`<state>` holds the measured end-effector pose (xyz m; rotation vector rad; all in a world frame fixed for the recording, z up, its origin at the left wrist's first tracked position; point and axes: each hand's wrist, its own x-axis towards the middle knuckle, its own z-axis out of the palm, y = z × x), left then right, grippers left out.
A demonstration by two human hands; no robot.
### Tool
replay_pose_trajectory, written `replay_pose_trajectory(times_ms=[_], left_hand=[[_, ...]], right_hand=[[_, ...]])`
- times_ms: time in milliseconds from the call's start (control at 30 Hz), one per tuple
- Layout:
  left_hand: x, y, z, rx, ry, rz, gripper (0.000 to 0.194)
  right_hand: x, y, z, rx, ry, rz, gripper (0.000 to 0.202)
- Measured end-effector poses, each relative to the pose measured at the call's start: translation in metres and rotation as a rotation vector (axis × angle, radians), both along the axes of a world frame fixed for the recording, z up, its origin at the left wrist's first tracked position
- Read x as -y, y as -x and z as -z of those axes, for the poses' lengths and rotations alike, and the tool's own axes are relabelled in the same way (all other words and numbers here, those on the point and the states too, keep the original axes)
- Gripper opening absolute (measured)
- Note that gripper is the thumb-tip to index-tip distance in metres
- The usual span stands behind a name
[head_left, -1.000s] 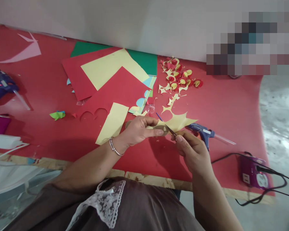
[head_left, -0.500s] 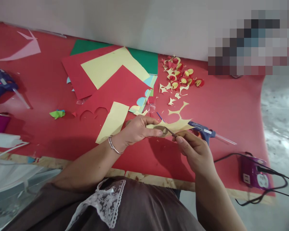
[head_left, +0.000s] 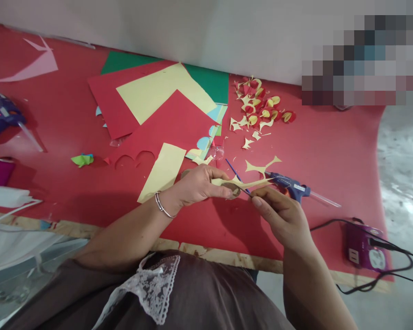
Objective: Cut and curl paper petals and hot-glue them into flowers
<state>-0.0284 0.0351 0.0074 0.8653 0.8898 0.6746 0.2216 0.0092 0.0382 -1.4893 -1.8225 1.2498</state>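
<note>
You are pinching a strip of yellow paper [head_left: 242, 183] in your left hand [head_left: 198, 185], thumb and fingers closed on it together with a small brown round piece [head_left: 231, 189], just below the middle of the frame. Your right hand [head_left: 278, 215] is curled tight around the scissors [head_left: 243, 187], whose thin blades are pointing up-left into the yellow paper, right beside your left fingertips. Whether the blades are parted is too small to tell.

A blue glue gun [head_left: 292, 187] is lying just right of your hands, nozzle side toward the right, with a yellow offcut [head_left: 259, 166] just above it. A purple power strip [head_left: 363, 250] is sitting at the lower right of the red table [head_left: 330, 151], its black cord [head_left: 330, 223] looping toward your right wrist.

The likely trouble: the blades are working so near your left fingertips that a slip could nick them. The paper is thin and floppy, so it could fold between the blades and tear. Your right forearm could also snag the cord or brush the glue gun.
</note>
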Motion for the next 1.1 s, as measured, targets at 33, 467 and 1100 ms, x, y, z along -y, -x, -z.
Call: replay_pose_trajectory(times_ms=[33,467,1100], left_hand=[[-0.0003,0.0006,0.0,-0.023,-0.01,0.009,0.026],[-0.0039,0.0057,-0.0008,-0.139,-0.111,0.089,0.027],[-0.0039,0.0017,-0.0058,0.071,-0.054,0.051,0.025]], right_hand=[[0.0,-0.0009,0.0002,0.002,-0.004,-0.01,0.044],[0.002,-0.0047,0.0055,0.033,0.031,-0.022,0.045],[0.001,-0.0025,0.0075,-0.102,0.119,-0.003,0.046]])
